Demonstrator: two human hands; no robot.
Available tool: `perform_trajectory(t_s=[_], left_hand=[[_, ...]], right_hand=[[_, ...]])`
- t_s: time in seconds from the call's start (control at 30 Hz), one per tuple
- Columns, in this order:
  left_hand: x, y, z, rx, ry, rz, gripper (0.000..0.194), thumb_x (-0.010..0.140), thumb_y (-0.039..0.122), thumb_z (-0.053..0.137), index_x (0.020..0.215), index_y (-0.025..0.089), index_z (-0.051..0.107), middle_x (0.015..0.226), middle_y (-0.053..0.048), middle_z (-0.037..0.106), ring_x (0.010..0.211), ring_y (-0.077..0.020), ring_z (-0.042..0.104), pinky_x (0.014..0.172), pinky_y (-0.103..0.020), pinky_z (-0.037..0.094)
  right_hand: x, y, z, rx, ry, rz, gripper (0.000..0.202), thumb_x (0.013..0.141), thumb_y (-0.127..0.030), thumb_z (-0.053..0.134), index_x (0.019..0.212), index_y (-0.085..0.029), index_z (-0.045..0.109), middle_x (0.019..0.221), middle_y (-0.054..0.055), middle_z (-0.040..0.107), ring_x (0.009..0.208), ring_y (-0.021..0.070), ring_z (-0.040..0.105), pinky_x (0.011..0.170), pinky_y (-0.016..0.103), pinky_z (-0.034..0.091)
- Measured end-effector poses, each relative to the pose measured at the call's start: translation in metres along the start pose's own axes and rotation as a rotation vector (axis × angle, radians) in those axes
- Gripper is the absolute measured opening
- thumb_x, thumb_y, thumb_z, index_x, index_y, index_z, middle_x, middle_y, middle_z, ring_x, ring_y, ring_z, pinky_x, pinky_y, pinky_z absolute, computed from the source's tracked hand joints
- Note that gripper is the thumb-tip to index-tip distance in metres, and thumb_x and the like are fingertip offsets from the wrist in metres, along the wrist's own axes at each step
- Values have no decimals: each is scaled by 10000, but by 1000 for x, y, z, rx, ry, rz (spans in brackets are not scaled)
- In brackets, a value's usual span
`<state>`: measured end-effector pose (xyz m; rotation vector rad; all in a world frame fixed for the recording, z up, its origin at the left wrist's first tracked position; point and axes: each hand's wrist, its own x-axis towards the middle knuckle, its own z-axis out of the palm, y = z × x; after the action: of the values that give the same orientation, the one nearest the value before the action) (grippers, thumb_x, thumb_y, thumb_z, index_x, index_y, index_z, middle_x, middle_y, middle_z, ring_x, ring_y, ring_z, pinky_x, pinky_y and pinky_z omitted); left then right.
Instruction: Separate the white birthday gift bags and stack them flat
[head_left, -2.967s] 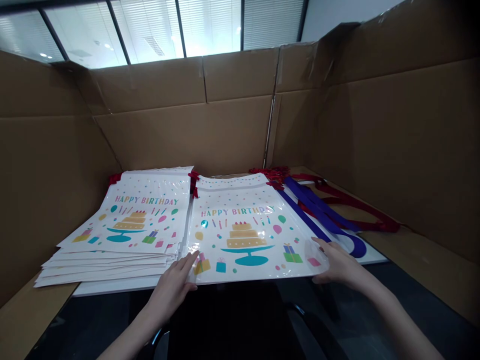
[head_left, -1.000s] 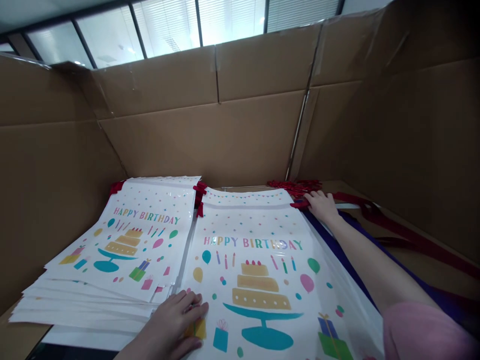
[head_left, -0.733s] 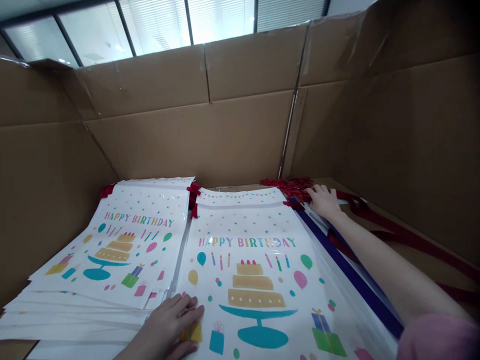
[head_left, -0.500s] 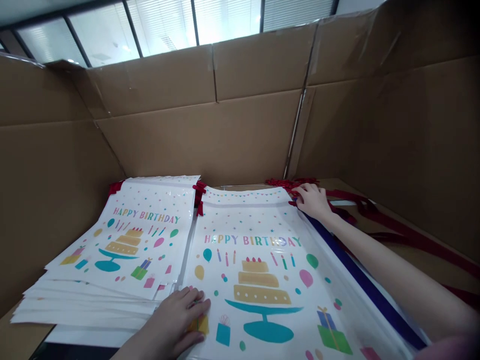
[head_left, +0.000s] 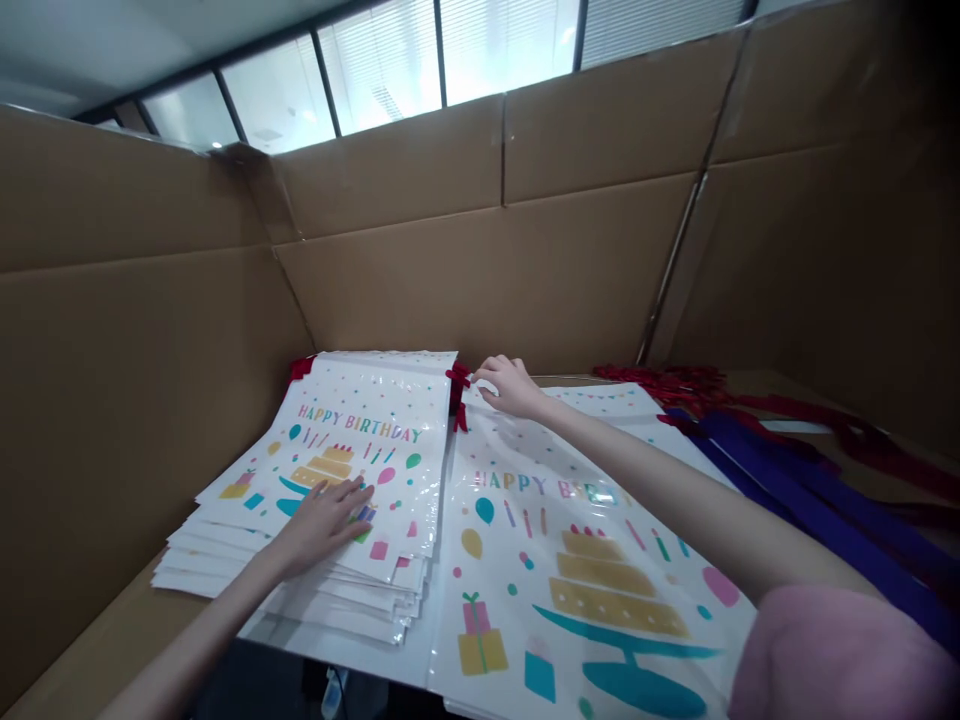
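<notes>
Two stacks of white printed birthday sheets lie side by side, a left stack [head_left: 360, 395] and a right stack [head_left: 517, 640]. On the top sheet of the left stack rests my left hand [head_left: 326, 518], palm down with its fingers spread. My right hand [head_left: 510, 385] is over the top left corner of the right stack, its thumb and fingertips close to a red ribbon piece [head_left: 459, 376] between the stacks. Whether those fingers grip anything is hard to make out. Another red ribbon piece [head_left: 301, 368] shows at the left stack's far left corner.
Tall cardboard walls [head_left: 465, 270] surround the work surface. Red ribbon strips [head_left: 675, 385] lie at the back right, and blue ribbon [head_left: 802, 480] runs along the right side. Below the near edge, a dark area holds a small pale object [head_left: 332, 692].
The view has turned left. My right hand has moved from the right stack's top right corner to its top left corner. My left hand has moved from between the stacks onto the left stack.
</notes>
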<state>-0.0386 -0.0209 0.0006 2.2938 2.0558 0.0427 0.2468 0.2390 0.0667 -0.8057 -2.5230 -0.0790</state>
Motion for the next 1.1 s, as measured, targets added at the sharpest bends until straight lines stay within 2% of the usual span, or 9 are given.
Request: perform_trajectory(t_s=[0.13, 0.27, 0.37, 0.47, 0.67, 0.8, 0.87, 1.0, 1.1], left_hand=[[-21, 11, 10, 0, 47, 56, 524, 937, 538, 315, 1369, 262, 424, 1420, -92, 394, 1249, -280, 400, 1051, -498, 283], [-40, 29, 7, -30, 79, 116, 460, 919, 505, 391, 1318, 289, 470, 1317, -79, 483, 1129, -266, 461, 1003, -466, 339], [-48, 31, 1, -57, 53, 117, 433, 911, 474, 420, 1300, 292, 475, 1291, -80, 490, 1105, -275, 458, 967, -460, 364], [-51, 29, -2, -86, 20, 114, 418, 917, 446, 417, 1305, 296, 456, 1297, -79, 476, 1101, -275, 445, 962, -463, 359], [-49, 28, -7, -107, 3, 116, 387, 917, 431, 418, 1266, 274, 473, 1268, -89, 472, 1070, -277, 438, 927, -453, 371], [-45, 27, -10, -116, 5, 126, 341, 913, 406, 433, 1217, 268, 503, 1206, -83, 486, 1033, -259, 451, 910, -439, 375], [-43, 25, -12, -121, -7, 131, 326, 910, 394, 446, 1207, 275, 506, 1162, -72, 497, 1021, -251, 459, 909, -436, 375], [-37, 22, -16, -99, -46, 154, 298, 910, 383, 463, 1178, 268, 525, 1096, -63, 510, 986, -233, 475, 899, -421, 380], [-31, 23, -19, -75, -68, 168, 261, 904, 371, 481, 1124, 253, 556, 1078, -62, 515, 976, -232, 484, 892, -416, 382]], right_hand=[[56, -16, 24, -8, -87, 95, 266, 853, -246, 439, 1035, -208, 629, 1070, 98, 544, 1049, 235, 431, 889, 402, 301], [107, -18, 55, -39, -239, 211, 345, 891, -305, 404, 1189, -204, 544, 1222, 116, 485, 1168, 260, 377, 944, 445, 289], [136, -18, 74, -48, -309, 289, 370, 894, -364, 422, 1199, -181, 525, 1245, 140, 475, 1189, 287, 375, 951, 486, 286], [152, -19, 85, -34, -302, 326, 365, 872, -372, 474, 1169, -173, 548, 1211, 140, 509, 1152, 290, 418, 931, 490, 304], [160, -22, 88, 5, -196, 350, 273, 816, -287, 550, 1071, -197, 586, 1137, 76, 575, 1052, 225, 486, 859, 371, 339], [156, -31, 81, 12, -119, 321, 147, 826, -201, 481, 887, -180, 613, 962, 49, 632, 883, 173, 519, 759, 295, 306], [151, -39, 76, -25, -30, 229, 183, 837, -156, 426, 835, -177, 608, 902, 49, 641, 836, 168, 507, 737, 291, 275], [135, -57, 73, -159, 92, 10, 264, 836, -75, 365, 913, -177, 596, 861, 65, 632, 824, 183, 479, 777, 313, 257], [123, -64, 78, -230, 200, -140, 304, 832, -39, 353, 938, -171, 605, 1015, 90, 607, 959, 209, 449, 851, 334, 256]])
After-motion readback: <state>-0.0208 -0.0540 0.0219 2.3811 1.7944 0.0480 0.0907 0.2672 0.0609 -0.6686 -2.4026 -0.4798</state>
